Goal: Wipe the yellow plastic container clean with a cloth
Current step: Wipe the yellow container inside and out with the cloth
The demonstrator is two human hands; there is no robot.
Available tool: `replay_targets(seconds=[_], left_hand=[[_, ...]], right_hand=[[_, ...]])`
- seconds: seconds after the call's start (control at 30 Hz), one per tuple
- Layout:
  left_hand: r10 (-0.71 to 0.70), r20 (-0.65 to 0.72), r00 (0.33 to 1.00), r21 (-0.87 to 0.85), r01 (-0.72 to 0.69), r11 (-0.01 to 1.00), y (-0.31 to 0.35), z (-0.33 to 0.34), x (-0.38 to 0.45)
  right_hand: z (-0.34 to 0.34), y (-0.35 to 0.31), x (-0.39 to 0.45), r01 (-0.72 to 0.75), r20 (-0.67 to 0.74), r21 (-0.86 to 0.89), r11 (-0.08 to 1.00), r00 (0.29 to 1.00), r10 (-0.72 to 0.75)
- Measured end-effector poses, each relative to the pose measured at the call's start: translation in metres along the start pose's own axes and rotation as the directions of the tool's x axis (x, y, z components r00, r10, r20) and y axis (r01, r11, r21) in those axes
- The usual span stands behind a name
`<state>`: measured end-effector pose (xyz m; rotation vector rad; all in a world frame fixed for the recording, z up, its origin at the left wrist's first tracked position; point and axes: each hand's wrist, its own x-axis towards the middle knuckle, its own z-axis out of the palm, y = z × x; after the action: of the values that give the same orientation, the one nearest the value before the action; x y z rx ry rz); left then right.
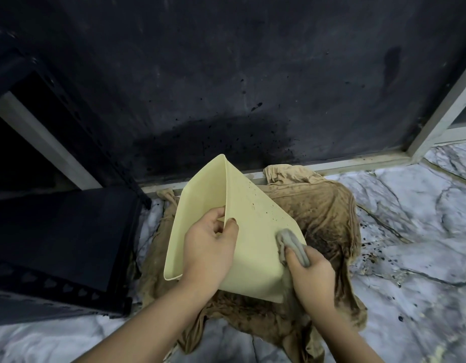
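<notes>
Left hand (pixel 209 254) grips rim of pale yellow rectangular plastic container (pixel 253 231), tilted over soiled brown cloth (pixel 323 218) on marble floor (pixel 410 231). Right hand (pixel 311 273) clutches bunched grey rag (pixel 292 242) against speckled outer wall.

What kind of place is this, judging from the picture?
Probably a floor at home, beside a metal-framed door or window: a marble-patterned floor, a pale metal frame along a dark panel, and a dirty brown cloth spread out.
</notes>
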<state>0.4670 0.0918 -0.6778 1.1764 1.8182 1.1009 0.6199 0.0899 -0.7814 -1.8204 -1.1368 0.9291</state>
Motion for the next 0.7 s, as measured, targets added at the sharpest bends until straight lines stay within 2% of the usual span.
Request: replay_targets(seconds=[0.17,0.27,0.37,0.57,0.7], left_hand=[[0.040,0.018,0.999,0.016,-0.041,0.999,0.001,0.001,-0.003],[0.032,-0.006,0.999,0.013,-0.032,0.999,-0.001,-0.001,-0.004],[0.009,-0.001,1.000,0.001,-0.009,1.000,-0.004,-0.002,-0.005],[-0.046,0.003,0.999,-0.011,0.046,0.999,-0.007,-0.008,-0.002],[-0.080,0.114,0.990,0.006,0.080,0.997,-0.003,-0.008,-0.003]], right_hand=[[0.018,-0.062,-0.019,0.237,0.091,0.140,0.961,0.964,-0.250],[0.019,-0.066,-0.016,0.256,0.135,0.144,0.956,0.952,-0.275],[0.017,-0.054,-0.008,0.193,0.125,0.147,0.970,0.969,-0.212],[0.003,0.005,0.014,-0.029,0.033,-0.008,1.000,0.999,0.030],[-0.006,0.034,0.020,-0.166,-0.021,-0.028,0.986,0.986,0.165]])
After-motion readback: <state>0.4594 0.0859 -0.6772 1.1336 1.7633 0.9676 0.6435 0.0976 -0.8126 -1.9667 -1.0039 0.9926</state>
